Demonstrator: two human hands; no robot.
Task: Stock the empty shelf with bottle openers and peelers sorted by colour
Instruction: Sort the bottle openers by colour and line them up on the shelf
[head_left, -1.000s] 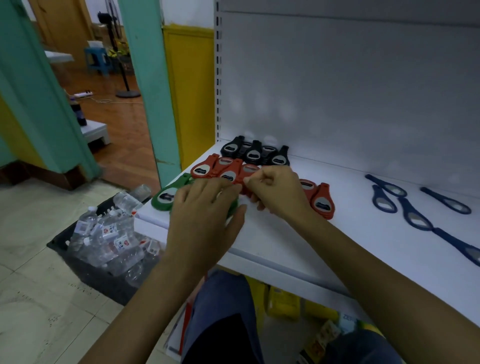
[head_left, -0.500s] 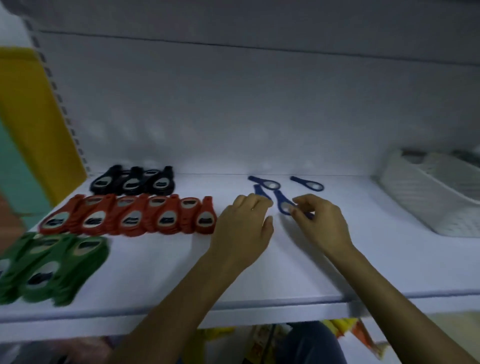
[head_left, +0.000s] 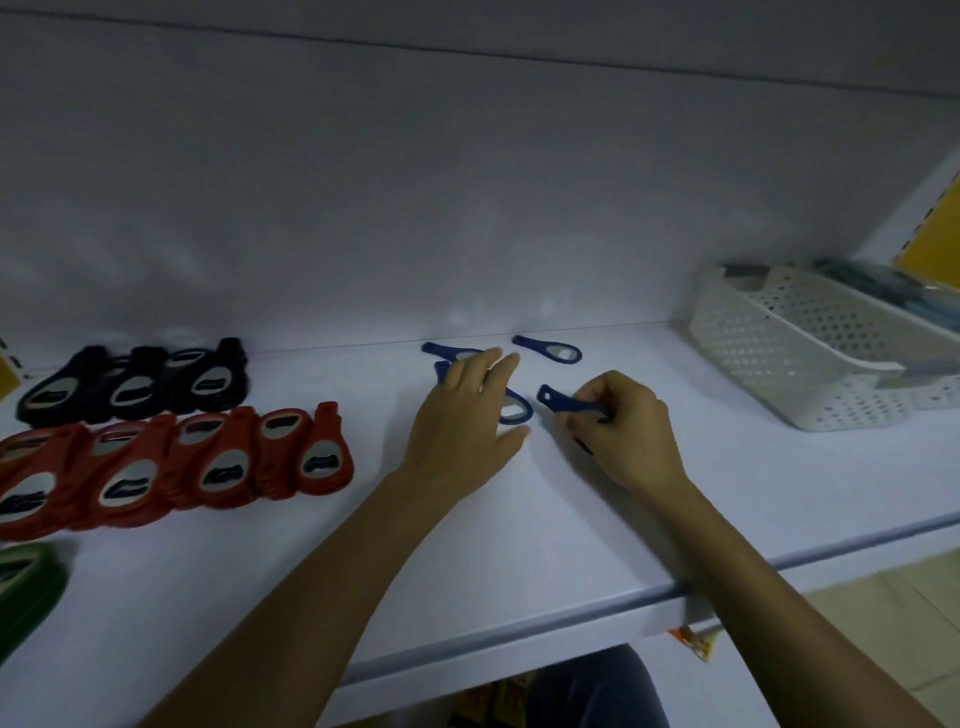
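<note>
The person's right grip (head_left: 623, 431) is closed in a pinch. Its curled fingers and thumb hold one blue bottle opener (head_left: 566, 404) by the shaft, and the opener's holed end points away from the white basket (head_left: 779, 353). Whether that opener is clear of the shelf (head_left: 519, 545) cannot be told.

The left grip (head_left: 462, 421) is spread nearly flat, fingers straight and holding nothing. It lies over the other blue openers, one step farther from the basket than the right grip. Its fingertips cover the ring of a rear blue opener (head_left: 449, 351). A blue handle end (head_left: 441, 371) shows at its far side and a blue ring (head_left: 515, 409) by its thumb. Whether these are one opener or two is hidden by the hand.

One more blue opener (head_left: 548, 354) lies free at the back, the loose one nearest the basket. That makes four blue openers for certain, perhaps five.

Farther from the basket is a row of red openers (head_left: 228, 467), overlapped too closely for a sure count. Behind it lie about four black openers (head_left: 135, 389). Farthest from the basket, part of a green opener (head_left: 26, 582) shows at the frame edge.
</note>
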